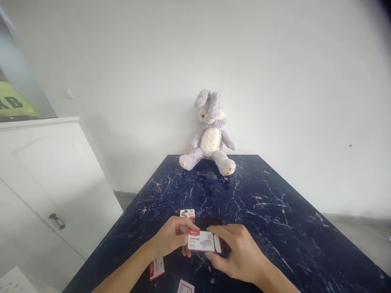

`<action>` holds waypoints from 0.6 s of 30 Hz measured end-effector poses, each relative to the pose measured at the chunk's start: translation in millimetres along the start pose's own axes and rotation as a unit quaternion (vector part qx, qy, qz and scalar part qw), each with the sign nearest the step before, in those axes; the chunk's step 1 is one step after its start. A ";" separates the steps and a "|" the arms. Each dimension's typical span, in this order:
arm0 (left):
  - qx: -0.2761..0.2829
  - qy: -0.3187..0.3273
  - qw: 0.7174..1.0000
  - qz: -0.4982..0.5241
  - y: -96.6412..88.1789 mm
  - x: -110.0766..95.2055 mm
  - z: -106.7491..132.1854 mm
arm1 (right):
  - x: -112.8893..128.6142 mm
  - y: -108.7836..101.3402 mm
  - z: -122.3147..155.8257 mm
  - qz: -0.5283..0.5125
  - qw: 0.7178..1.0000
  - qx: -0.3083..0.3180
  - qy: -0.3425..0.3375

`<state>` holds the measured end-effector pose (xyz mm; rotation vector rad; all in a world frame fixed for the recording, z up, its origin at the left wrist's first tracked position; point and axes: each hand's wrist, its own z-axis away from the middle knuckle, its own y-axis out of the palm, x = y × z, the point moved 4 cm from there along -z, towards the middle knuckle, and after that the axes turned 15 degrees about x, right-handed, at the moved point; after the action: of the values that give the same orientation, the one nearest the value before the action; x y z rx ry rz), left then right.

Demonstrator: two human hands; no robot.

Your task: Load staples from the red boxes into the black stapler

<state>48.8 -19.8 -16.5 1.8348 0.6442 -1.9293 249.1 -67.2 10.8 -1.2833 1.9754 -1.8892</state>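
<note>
A small white and red staple box [201, 241] is held between both hands above the dark marble table [275, 211]. My left hand [171, 237] grips its left end with curled fingers. My right hand [238, 253] pinches its right end, fingers over the top. Behind the hands a dark flat object [207, 223] lies on the table, mostly hidden. Another small box [187, 213] sits just beyond my left hand.
A grey plush rabbit [210, 134] sits at the table's far edge against the white wall. More small boxes lie near the front: one [157, 268] below my left wrist, one [185, 287] at the bottom edge. A white cabinet [45, 179] stands to the left.
</note>
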 end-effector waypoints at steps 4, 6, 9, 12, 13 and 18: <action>-0.062 0.030 0.998 -0.004 -7.2 -2.2 0.9 | -7.9 -1.6 0.7 -0.012 0.999 -0.009 0.029; -0.101 0.048 0.994 0.014 -12.2 -3.1 1.9 | -10.4 -2.6 1.2 -0.012 0.999 -0.014 0.033; -0.144 0.072 0.986 0.053 -18.2 -3.4 4.2 | -11.2 -2.8 0.9 -0.006 0.999 -0.014 0.034; -0.173 0.087 0.977 0.088 -22.2 -3.3 6.4 | -9.8 -3.8 0.8 0.001 0.999 -0.021 0.031; -0.176 0.089 0.976 0.092 -22.8 -3.5 6.6 | -9.0 -5.3 1.2 0.004 0.999 -0.034 0.027; -0.138 0.077 0.986 0.059 -19.2 -6.1 2.9 | -2.0 -12.7 4.5 0.040 0.995 -0.087 -0.016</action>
<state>35.7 -6.1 -9.3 1.8111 0.7896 -1.5469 259.2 -67.7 19.9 -1.2459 2.1819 -1.6829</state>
